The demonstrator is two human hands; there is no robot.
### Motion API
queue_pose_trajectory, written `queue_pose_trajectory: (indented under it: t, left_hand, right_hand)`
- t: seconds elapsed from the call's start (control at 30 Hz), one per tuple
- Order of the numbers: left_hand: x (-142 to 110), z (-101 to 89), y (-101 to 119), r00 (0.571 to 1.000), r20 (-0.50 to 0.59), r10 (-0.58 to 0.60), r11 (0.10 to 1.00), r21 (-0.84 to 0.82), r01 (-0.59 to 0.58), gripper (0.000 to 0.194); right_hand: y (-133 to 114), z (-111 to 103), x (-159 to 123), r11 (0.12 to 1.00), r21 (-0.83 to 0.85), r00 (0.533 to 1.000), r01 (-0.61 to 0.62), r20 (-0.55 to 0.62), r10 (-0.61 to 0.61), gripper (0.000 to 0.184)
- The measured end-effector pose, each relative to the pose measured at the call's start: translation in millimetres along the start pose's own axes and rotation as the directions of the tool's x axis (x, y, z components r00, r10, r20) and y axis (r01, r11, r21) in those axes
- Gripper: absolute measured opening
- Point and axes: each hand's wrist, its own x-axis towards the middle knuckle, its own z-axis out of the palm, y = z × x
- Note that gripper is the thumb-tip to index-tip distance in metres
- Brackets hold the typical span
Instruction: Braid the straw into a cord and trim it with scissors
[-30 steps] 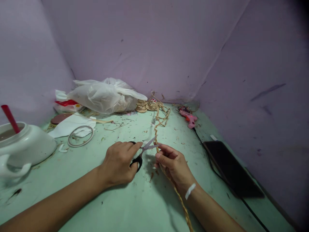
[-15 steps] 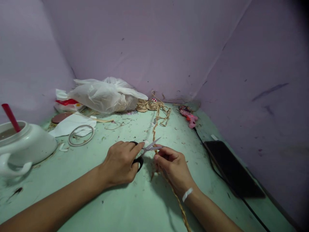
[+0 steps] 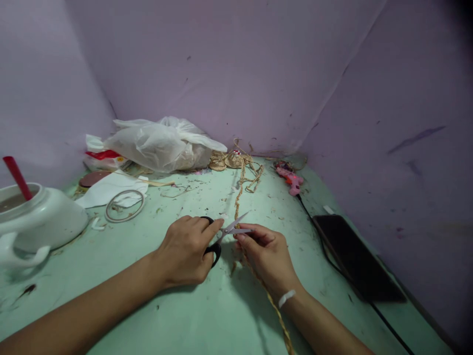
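Note:
My left hand (image 3: 185, 251) grips black-handled scissors (image 3: 225, 233) whose blades stand apart around a tan braided rope (image 3: 239, 193). My right hand (image 3: 266, 256) pinches that rope just below the blades, and a short frayed end hangs beside the fingers. From my right hand the rope trails back under my right wrist to the bottom edge, and its far part runs away across the green table (image 3: 192, 315) to a tangle of coiled braid (image 3: 229, 160) by the wall.
A white pot (image 3: 37, 222) with a red stick stands at the left. A metal ring (image 3: 124, 206) lies on white paper, a plastic bag (image 3: 162, 145) behind it. A pink glue gun (image 3: 291, 180) with a black cord and a dark phone (image 3: 354, 256) lie to the right.
The scissor blades were shut on the rope and now stand apart. Both hands have shifted slightly toward me, and a short frayed end now hangs by my right fingers.

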Motion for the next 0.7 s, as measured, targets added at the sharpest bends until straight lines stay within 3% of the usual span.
queue_pose_trajectory:
  t: [0.17, 0.4, 0.7]
  left_hand:
    - [-0.5, -3.2, 3.6, 1.0, 0.015, 0.004, 1.0, -0.015, -0.004, 0.053]
    - [-2.5, -3.4, 7.2, 0.989, 0.142, -0.049, 0.995, -0.081, 0.061, 0.056]
    - [-2.7, 0.2, 7.7, 0.99, 0.137, -0.024, 0.987, -0.156, 0.045, 0.057]
  right_hand:
    - [1.6, -1.9, 0.8, 0.999, -0.041, 1.0, -0.004, 0.005, 0.004, 0.015]
    - [-0.2, -0.2, -1.0, 1.0, -0.009, 1.0, -0.02, 0.014, 0.021, 0.006]
    - [2.7, -0.5, -2.0, 1.0, -0.018, 1.0, 0.015, -0.01, -0.015, 0.008]
